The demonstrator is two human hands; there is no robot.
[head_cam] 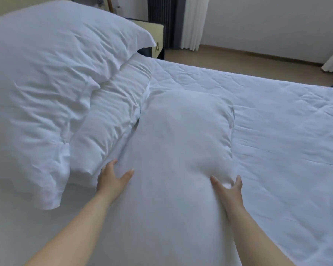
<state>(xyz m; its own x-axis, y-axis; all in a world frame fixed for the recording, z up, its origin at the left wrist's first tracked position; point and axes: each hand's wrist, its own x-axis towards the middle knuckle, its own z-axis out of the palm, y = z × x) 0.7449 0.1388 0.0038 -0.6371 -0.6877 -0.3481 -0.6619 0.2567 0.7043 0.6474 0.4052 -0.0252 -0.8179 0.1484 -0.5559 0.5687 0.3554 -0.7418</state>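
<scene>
Widest of all, a white quilted duvet (277,131), spread over the bed from the near edge to the far side by the wooden floor (238,56). Next in bulk, a large creased pillow (46,83) at left, propped over a second pillow (108,121) and covering its upper part. In the centre, a soft middle pillow (181,135), blurred, lying on the duvet and touching the second pillow along its left edge. Beyond the bed, a white curtain (194,22) down to the floor, then a cream nightstand (154,33) just behind the large pillow's corner. Smallest, two bare hands at the near end of the middle pillow. Left hand (112,177): spread and fairly straight, laid against the pillow's left edge, thumb on top. Right hand (227,189): at the near right corner, gripping a bulge of white fabric between thumb and fingers.
</scene>
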